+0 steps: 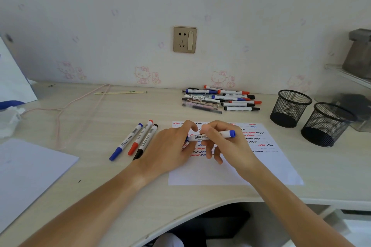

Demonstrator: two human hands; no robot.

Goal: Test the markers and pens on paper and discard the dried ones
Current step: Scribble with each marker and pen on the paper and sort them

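Already we have filled much of the paper [281,166] with red, blue and black squiggles, and three markers [138,139] lie set apart to its left. Plenty remains, we judge: the pile [218,99] by the wall and two cups [291,108]. Over the sheet, our left hand [172,146] pinches one end of a blue marker [212,136], and our right hand [224,142] grips its barrel.

1 head view, looking forward-down, close over desk [100,118], facing wall [100,16].
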